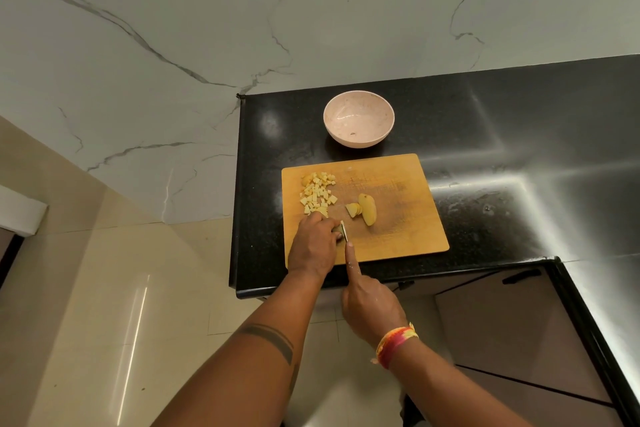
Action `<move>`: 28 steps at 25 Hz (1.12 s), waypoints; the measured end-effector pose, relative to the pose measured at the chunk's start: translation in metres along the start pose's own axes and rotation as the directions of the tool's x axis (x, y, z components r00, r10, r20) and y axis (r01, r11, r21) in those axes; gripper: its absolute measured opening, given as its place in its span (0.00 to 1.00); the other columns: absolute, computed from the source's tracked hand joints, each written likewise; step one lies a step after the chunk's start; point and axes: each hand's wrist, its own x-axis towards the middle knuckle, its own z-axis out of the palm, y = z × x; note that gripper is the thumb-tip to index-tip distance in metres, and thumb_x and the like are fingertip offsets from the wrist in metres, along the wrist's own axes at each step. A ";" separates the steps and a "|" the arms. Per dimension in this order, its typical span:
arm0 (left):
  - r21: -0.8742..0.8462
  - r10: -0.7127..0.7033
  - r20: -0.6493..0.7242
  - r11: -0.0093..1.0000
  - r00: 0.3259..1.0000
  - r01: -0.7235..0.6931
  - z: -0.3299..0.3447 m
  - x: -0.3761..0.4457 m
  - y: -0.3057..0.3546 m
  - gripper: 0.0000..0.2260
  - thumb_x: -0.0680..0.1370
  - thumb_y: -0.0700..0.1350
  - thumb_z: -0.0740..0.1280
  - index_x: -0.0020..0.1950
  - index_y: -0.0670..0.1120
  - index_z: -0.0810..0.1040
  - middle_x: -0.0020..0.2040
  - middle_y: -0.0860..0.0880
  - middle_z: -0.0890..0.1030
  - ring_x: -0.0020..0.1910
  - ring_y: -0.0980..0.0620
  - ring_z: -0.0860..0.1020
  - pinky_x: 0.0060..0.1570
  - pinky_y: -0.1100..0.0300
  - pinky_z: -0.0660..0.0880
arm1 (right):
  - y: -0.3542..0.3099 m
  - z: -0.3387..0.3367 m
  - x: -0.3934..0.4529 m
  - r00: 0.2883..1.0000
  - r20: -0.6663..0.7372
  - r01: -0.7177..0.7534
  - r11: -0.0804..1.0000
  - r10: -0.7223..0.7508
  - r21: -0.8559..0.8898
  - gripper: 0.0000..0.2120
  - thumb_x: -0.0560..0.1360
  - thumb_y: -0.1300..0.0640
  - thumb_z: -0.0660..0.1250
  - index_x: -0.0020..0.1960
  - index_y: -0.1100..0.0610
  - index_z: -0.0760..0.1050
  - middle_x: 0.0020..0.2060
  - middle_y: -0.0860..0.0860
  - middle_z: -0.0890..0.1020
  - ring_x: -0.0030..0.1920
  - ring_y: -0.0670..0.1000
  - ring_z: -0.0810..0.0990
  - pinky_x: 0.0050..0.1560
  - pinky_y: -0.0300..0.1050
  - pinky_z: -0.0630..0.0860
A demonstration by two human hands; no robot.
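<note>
On the board (398, 218), left hand (313, 246) clamps a potato piece (337, 229); right hand (370, 305) grips the knife (344, 231), forefinger (352, 262) straight.

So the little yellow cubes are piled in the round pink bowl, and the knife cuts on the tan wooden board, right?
No. The head view shows the little yellow cubes piled on the tan wooden board, not in the round pink bowl. The knife does cut there.
</note>
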 end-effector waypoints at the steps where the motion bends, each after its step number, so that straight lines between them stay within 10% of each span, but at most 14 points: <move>1: 0.002 -0.003 -0.001 1.000 1.000 0.003 0.001 0.001 0.000 0.14 0.83 0.47 0.65 0.68 0.48 0.80 0.61 0.50 0.76 0.64 0.51 0.70 0.62 0.60 0.70 | 0.002 0.002 -0.007 1.000 0.008 -0.005 1.000 0.005 0.002 0.39 0.82 0.57 0.54 0.82 0.48 0.30 0.33 0.48 0.74 0.29 0.47 0.72 0.28 0.44 0.67; 28: -0.059 -0.064 -0.028 0.996 0.998 0.062 -0.001 0.002 -0.004 0.10 0.81 0.46 0.70 0.61 0.48 0.84 0.57 0.49 0.79 0.58 0.51 0.75 0.55 0.59 0.73 | -0.001 0.008 -0.017 0.999 0.033 -0.013 1.000 0.013 0.006 0.39 0.81 0.57 0.54 0.82 0.48 0.31 0.32 0.47 0.75 0.29 0.47 0.72 0.28 0.42 0.66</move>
